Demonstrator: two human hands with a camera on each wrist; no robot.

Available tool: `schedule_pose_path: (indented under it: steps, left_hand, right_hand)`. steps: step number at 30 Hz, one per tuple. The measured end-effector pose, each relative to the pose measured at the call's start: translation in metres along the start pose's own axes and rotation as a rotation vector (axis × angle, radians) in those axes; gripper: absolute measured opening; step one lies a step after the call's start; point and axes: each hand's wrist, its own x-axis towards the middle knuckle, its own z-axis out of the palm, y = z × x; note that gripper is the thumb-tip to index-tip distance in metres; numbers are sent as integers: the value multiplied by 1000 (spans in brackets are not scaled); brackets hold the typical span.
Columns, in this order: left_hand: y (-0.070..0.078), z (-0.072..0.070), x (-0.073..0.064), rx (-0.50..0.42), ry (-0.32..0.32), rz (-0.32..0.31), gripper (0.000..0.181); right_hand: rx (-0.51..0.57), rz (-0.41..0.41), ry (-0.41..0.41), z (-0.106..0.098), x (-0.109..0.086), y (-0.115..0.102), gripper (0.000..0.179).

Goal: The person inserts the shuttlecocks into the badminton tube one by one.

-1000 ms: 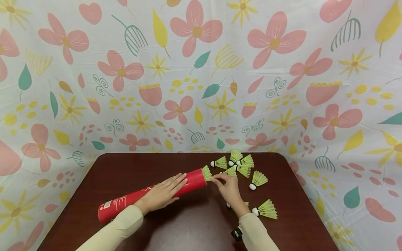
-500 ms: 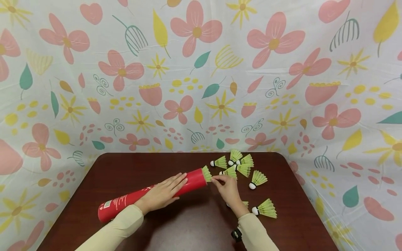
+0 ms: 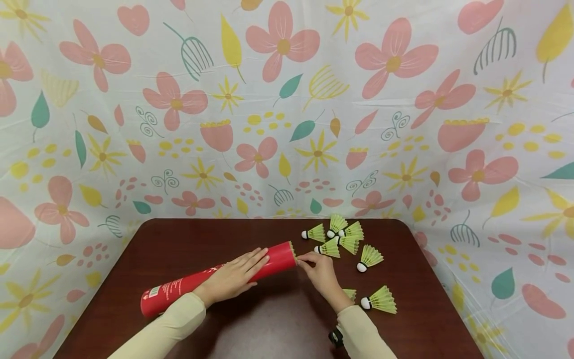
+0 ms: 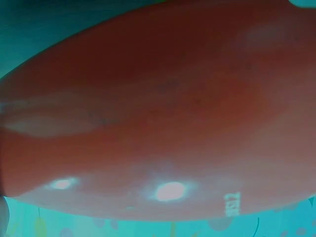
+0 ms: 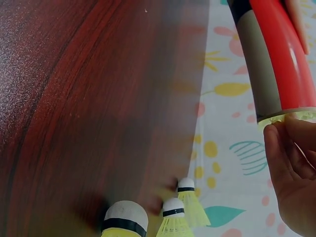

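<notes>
A red shuttlecock tube point(image 3: 181, 290) lies slantwise over the table, its mouth toward the right. My left hand point(image 3: 234, 278) grips it from above, near the middle; in the left wrist view the red tube wall point(image 4: 163, 118) fills most of the picture. At the mouth, just the yellow-green skirt edge of a shuttlecock point(image 5: 272, 120) shows, its cork hidden inside. The thumb and fingers of my right hand point(image 3: 321, 274) pinch at that skirt edge, beside the rim.
Several loose shuttlecocks point(image 3: 329, 248) lie at the back right of the brown table point(image 3: 278, 329). Another shuttlecock point(image 3: 380, 300) is farther forward, with one partly hidden behind the right wrist. A floral cloth point(image 3: 287, 109) hangs behind.
The shuttlecock at the mouth has slid deeper into the tube, and my right hand has moved slightly left with it. The left hand stays put on the tube.
</notes>
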Motion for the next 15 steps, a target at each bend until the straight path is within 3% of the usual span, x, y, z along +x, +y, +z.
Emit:
schedule_pose_path:
  steps: [4,15]
  left_hand:
    - [1,0,0,0,-11,-2,98]
    - [-1,4,-1,-11,-24,-4,99]
  right_hand:
    - [-20,-41,-10,2,1,1,10]
    - [17,-14,-136,-7,1,3,11]
